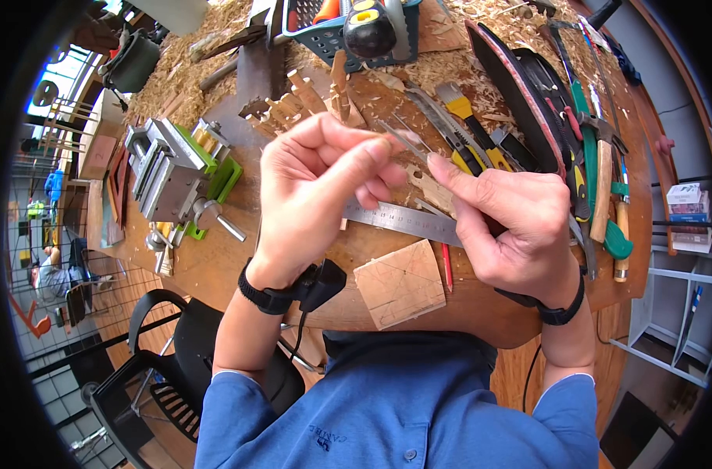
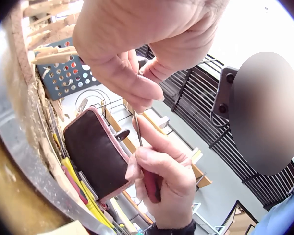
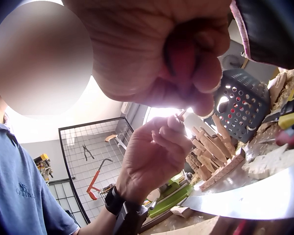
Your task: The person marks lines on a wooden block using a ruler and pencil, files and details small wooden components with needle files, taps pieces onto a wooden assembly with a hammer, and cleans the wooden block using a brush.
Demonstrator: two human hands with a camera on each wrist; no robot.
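Observation:
My right hand [image 1: 516, 223] grips a slim tool with a red handle [image 2: 151, 186] and a thin metal blade [image 2: 138, 129]. That blade points away from the right fingers toward my left hand [image 1: 324, 184]. With thumb and forefinger brought together, the left hand pinches at the blade's far end; its fingers hide most of the tip. Both hands are raised over the workbench. Beneath them lie a steel ruler [image 1: 406, 221] and a pale, carved wooden piece [image 1: 430, 187]. A square wooden board [image 1: 400, 284] with pencil lines and a red pencil [image 1: 447, 268] lie nearer the body.
A metal vise [image 1: 164, 176] stands at left, beside a rack of carved wooden sticks [image 1: 297, 98]. Behind are a perforated basket [image 1: 317, 43] and wood shavings. Utility knives [image 1: 449, 129], a dark open case [image 1: 520, 94] and a hammer [image 1: 602, 184] lie toward the right.

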